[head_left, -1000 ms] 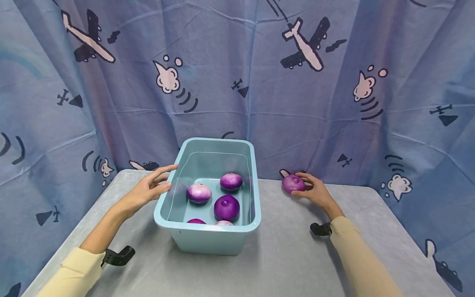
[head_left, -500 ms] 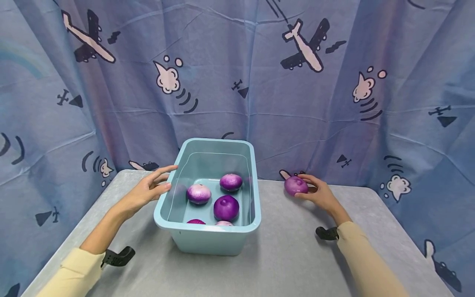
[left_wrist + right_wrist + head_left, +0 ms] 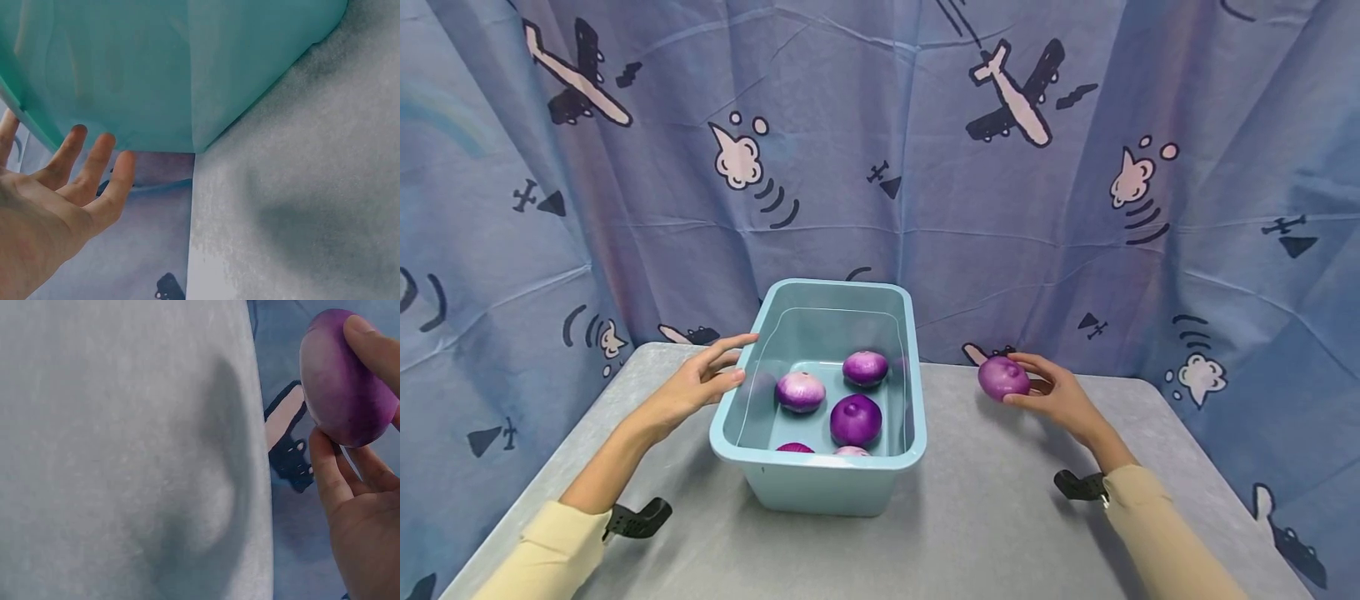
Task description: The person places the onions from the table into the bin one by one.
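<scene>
My right hand (image 3: 1060, 402) pinches a purple onion (image 3: 1002, 379) between thumb and fingers, to the right of the bin. In the right wrist view the onion (image 3: 340, 381) is raised over the table, its shadow cast on the surface. A light blue plastic bin (image 3: 816, 483) stands left of centre with several purple onions inside, among them a dark one (image 3: 856, 421) and a paler one (image 3: 801, 392). My left hand (image 3: 688, 390) is at the bin's left rim, its fingers loosely extended. In the left wrist view those fingertips (image 3: 103, 140) overlap the bin's wall.
The bin stands on a grey table (image 3: 970, 533) with rounded back corners. Behind it hangs a blue curtain (image 3: 835, 100) printed with airplanes, close to the table's back edge. A black strap (image 3: 1078, 485) is on the right wrist, and another black strap (image 3: 638, 518) on the left.
My right hand, holding the onion, has shifted a little to the right and toward me. The left hand and the bin have stayed in place.
</scene>
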`<action>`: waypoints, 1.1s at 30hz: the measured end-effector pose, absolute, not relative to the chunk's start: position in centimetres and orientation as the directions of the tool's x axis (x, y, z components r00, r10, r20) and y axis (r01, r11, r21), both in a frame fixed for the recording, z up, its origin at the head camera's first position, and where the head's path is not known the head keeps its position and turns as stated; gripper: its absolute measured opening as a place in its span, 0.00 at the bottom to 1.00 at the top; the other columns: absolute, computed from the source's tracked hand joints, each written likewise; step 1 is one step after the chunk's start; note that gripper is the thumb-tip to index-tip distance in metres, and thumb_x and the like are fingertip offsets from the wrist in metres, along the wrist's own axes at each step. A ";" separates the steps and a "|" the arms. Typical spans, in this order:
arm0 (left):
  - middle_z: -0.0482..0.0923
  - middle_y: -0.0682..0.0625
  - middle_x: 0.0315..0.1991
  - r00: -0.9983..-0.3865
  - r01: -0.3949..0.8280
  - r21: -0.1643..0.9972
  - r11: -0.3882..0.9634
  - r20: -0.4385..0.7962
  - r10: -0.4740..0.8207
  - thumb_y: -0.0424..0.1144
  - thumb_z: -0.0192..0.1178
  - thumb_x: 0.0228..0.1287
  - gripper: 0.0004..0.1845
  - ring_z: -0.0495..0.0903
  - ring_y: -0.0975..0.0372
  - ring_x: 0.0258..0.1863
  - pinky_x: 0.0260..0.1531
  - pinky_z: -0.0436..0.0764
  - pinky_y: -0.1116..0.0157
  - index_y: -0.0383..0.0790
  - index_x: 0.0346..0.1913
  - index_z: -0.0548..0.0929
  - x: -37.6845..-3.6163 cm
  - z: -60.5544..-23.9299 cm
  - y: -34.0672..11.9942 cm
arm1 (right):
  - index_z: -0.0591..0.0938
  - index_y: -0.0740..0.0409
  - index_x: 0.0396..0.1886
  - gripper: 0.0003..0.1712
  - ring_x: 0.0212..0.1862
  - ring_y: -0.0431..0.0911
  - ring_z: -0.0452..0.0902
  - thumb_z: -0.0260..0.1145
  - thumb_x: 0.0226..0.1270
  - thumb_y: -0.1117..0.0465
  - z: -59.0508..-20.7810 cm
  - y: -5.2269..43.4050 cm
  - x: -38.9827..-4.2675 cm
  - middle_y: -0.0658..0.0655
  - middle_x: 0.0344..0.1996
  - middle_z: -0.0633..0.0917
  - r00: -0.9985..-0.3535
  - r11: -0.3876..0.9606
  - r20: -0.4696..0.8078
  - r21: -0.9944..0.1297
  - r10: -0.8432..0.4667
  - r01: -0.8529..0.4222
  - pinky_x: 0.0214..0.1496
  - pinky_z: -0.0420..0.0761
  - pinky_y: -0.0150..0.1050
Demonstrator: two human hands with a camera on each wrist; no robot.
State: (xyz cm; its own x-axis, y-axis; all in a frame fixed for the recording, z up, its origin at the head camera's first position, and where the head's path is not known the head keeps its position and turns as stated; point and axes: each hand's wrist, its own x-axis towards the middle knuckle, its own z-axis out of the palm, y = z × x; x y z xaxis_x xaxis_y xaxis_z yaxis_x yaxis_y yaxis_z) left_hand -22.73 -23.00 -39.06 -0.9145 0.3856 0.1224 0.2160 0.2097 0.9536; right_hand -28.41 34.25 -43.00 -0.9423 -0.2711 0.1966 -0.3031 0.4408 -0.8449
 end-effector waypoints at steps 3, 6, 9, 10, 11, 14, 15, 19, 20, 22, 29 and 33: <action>0.56 0.33 0.74 -0.915 0.217 0.953 0.212 0.123 0.386 0.42 0.56 0.78 0.30 0.72 0.43 0.62 0.52 0.78 0.51 0.51 0.78 0.63 -22.7 -39.1 -23.0 | 0.72 0.59 0.72 0.41 0.61 0.63 0.74 0.79 0.60 0.62 -42.5 34.2 -27.8 0.66 0.67 0.73 -0.944 0.442 0.193 -0.846 -0.268 -0.298 0.52 0.78 0.30; 0.55 0.33 0.75 -0.916 0.217 0.951 0.219 0.121 0.382 0.42 0.56 0.78 0.30 0.72 0.43 0.63 0.52 0.78 0.51 0.51 0.79 0.63 -22.7 -39.0 -23.0 | 0.72 0.58 0.72 0.41 0.61 0.63 0.74 0.78 0.61 0.62 -41.7 33.9 -27.2 0.66 0.66 0.73 -0.940 0.431 0.196 -0.849 -0.278 -0.304 0.53 0.78 0.31; 0.55 0.34 0.75 -0.918 0.216 0.950 0.225 0.119 0.379 0.42 0.56 0.78 0.30 0.72 0.44 0.63 0.52 0.78 0.52 0.52 0.78 0.63 -22.7 -39.0 -23.0 | 0.71 0.58 0.73 0.41 0.61 0.63 0.73 0.79 0.61 0.63 -40.9 33.6 -26.6 0.66 0.66 0.73 -0.938 0.412 0.203 -0.857 -0.281 -0.308 0.53 0.78 0.32; 0.55 0.34 0.75 -0.917 0.217 0.950 0.225 0.119 0.380 0.42 0.56 0.78 0.30 0.72 0.44 0.63 0.52 0.78 0.52 0.52 0.78 0.63 -22.7 -38.9 -23.0 | 0.71 0.58 0.73 0.41 0.62 0.63 0.73 0.79 0.61 0.62 -40.6 33.5 -26.3 0.65 0.66 0.73 -0.938 0.410 0.205 -0.857 -0.281 -0.311 0.53 0.78 0.32; 0.56 0.34 0.75 -0.917 0.217 0.950 0.224 0.120 0.380 0.42 0.56 0.78 0.30 0.72 0.44 0.62 0.51 0.78 0.52 0.52 0.78 0.63 -22.7 -38.9 -22.9 | 0.71 0.58 0.73 0.42 0.62 0.63 0.73 0.79 0.61 0.62 -40.4 33.4 -26.1 0.65 0.66 0.73 -0.937 0.410 0.207 -0.857 -0.280 -0.312 0.53 0.78 0.32; 0.56 0.34 0.74 -0.916 0.219 0.949 0.225 0.120 0.383 0.43 0.56 0.78 0.30 0.72 0.43 0.62 0.52 0.78 0.52 0.51 0.79 0.63 -22.7 -38.8 -22.8 | 0.71 0.57 0.74 0.42 0.63 0.63 0.72 0.79 0.61 0.62 -39.7 33.1 -25.5 0.65 0.67 0.72 -0.936 0.410 0.210 -0.855 -0.282 -0.316 0.53 0.77 0.31; 0.56 0.34 0.74 -0.916 0.219 0.949 0.228 0.119 0.382 0.43 0.56 0.78 0.30 0.72 0.43 0.62 0.52 0.77 0.52 0.51 0.79 0.63 -22.7 -38.7 -22.8 | 0.71 0.57 0.74 0.42 0.63 0.63 0.72 0.78 0.61 0.62 -39.6 33.0 -25.4 0.64 0.67 0.72 -0.935 0.410 0.211 -0.855 -0.284 -0.318 0.53 0.77 0.31; 0.56 0.34 0.74 -0.918 0.217 0.947 0.237 0.116 0.378 0.43 0.56 0.78 0.30 0.71 0.43 0.63 0.53 0.77 0.50 0.51 0.79 0.63 -22.7 -38.7 -22.8 | 0.71 0.56 0.73 0.41 0.63 0.60 0.73 0.78 0.62 0.64 -38.8 32.6 -24.8 0.64 0.67 0.73 -0.927 0.390 0.228 -0.858 -0.297 -0.335 0.54 0.77 0.32; 0.56 0.34 0.75 -0.918 0.217 0.947 0.238 0.116 0.378 0.43 0.56 0.78 0.30 0.71 0.43 0.63 0.53 0.77 0.50 0.51 0.79 0.63 -22.7 -38.7 -22.8 | 0.71 0.55 0.73 0.41 0.62 0.59 0.74 0.77 0.62 0.65 -38.7 32.5 -24.7 0.64 0.67 0.73 -0.924 0.383 0.234 -0.858 -0.302 -0.343 0.54 0.77 0.33; 0.56 0.34 0.74 -0.919 0.217 0.947 0.238 0.116 0.377 0.43 0.56 0.78 0.30 0.71 0.42 0.63 0.53 0.77 0.49 0.51 0.79 0.63 -22.7 -38.7 -22.9 | 0.71 0.55 0.73 0.40 0.61 0.54 0.76 0.77 0.62 0.66 -38.3 32.3 -24.5 0.64 0.67 0.73 -0.918 0.370 0.246 -0.858 -0.312 -0.355 0.54 0.78 0.33; 0.56 0.34 0.74 -0.918 0.214 0.949 0.232 0.114 0.380 0.43 0.56 0.78 0.30 0.72 0.43 0.63 0.52 0.77 0.51 0.51 0.79 0.63 -22.7 -38.7 -22.9 | 0.72 0.56 0.73 0.40 0.61 0.49 0.77 0.76 0.62 0.68 -37.1 31.2 -24.2 0.64 0.67 0.72 -0.900 0.324 0.273 -0.864 -0.340 -0.385 0.55 0.78 0.34; 0.58 0.34 0.73 -0.915 0.218 0.950 0.224 0.119 0.386 0.42 0.56 0.78 0.30 0.73 0.44 0.62 0.52 0.78 0.52 0.51 0.79 0.63 -22.7 -38.8 -22.9 | 0.72 0.56 0.73 0.40 0.63 0.53 0.75 0.76 0.62 0.69 -36.4 30.3 -24.2 0.62 0.68 0.72 -0.892 0.300 0.281 -0.869 -0.355 -0.393 0.56 0.77 0.35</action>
